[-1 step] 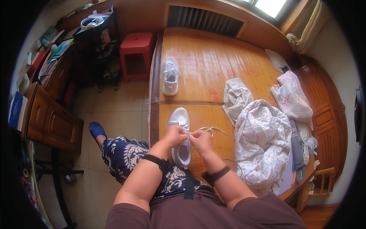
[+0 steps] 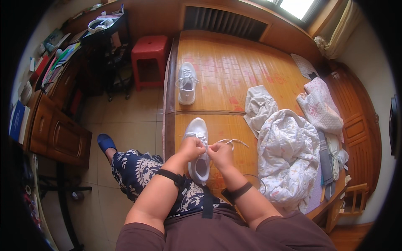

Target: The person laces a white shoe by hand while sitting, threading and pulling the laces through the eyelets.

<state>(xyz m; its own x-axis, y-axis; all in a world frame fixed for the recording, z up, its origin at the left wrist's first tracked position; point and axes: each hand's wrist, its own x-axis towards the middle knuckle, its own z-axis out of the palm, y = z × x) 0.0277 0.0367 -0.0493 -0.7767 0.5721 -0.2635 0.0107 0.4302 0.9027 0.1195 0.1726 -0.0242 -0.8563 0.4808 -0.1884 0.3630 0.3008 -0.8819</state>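
A white lace-up sneaker (image 2: 196,126) lies on the mat-covered bed right before me, toe pointing away. Over its lacing my left hand (image 2: 191,149) is closed in a pinch, its fingertips at the white shoelace (image 2: 239,143). My right hand (image 2: 221,154) meets it from the other side, thumb and fingers also pinched on the lace. A loose lace end trails to the right across the mat. What exactly lies between the fingertips is mostly hidden. Farther off, the matching sneaker (image 2: 187,85) rests with its lace tied in a bow.
The bed mat (image 2: 222,90) is folded along a seam. Crumpled floral bedding (image 2: 289,154) and a pale cloth (image 2: 260,104) lie to the right. Left of the bed are a red stool (image 2: 149,52) and a wooden desk (image 2: 58,125). My blue-slippered foot (image 2: 106,142) is on the floor.
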